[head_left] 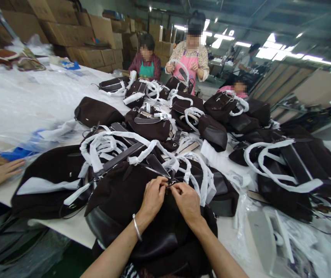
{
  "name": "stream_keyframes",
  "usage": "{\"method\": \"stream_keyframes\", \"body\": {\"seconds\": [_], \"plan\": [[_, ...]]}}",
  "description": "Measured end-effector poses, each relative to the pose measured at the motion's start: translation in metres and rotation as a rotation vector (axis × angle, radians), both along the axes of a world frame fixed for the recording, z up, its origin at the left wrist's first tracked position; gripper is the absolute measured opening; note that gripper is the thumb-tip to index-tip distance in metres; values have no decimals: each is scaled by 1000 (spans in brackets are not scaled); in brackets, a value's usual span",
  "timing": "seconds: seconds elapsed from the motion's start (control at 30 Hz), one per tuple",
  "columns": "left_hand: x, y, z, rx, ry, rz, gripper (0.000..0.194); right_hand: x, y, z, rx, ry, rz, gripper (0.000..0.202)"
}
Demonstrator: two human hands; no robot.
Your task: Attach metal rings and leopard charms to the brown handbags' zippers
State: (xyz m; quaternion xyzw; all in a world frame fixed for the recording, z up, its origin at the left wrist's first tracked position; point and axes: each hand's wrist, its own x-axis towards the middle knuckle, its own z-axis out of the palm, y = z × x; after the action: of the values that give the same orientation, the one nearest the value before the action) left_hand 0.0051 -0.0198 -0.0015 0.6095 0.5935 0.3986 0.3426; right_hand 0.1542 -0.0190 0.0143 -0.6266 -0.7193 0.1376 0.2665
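A dark brown handbag lies right in front of me at the table's near edge. Its handles are wrapped in white paper and arch over the top. My left hand and my right hand meet at the upper middle of this bag, fingers pinched close together beside a small metal fitting. What the fingertips hold is too small and too covered to name. A bangle circles my left wrist. Beside the bag on the left is another dark handbag with a white paper strip.
Many similar bags crowd the white table. Another person's hand rests at the far left. Clear plastic sheets cover the left side, and a grey tape dispenser-like object stands right. People work across the table; cartons are stacked behind.
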Motion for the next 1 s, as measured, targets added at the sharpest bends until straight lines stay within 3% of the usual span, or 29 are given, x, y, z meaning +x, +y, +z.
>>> {"method": "stream_keyframes", "body": {"seconds": [0.27,0.57,0.7,0.87,1.0], "plan": [[3,11,-12,-121,-187,-57,25,2,4,-6,-33,-41,12,14],[-2,11,-19,-354,-290,-130,16,4,3,1,-95,45,46,13],[-1,5,-8,-272,-221,-68,10,7,6,9,-80,142,81,10],[-5,-6,19,75,11,-30,17,3,8,24,25,309,144,15],[-9,-4,26,174,-62,-28,15,-2,9,25,-93,455,234,11]]}}
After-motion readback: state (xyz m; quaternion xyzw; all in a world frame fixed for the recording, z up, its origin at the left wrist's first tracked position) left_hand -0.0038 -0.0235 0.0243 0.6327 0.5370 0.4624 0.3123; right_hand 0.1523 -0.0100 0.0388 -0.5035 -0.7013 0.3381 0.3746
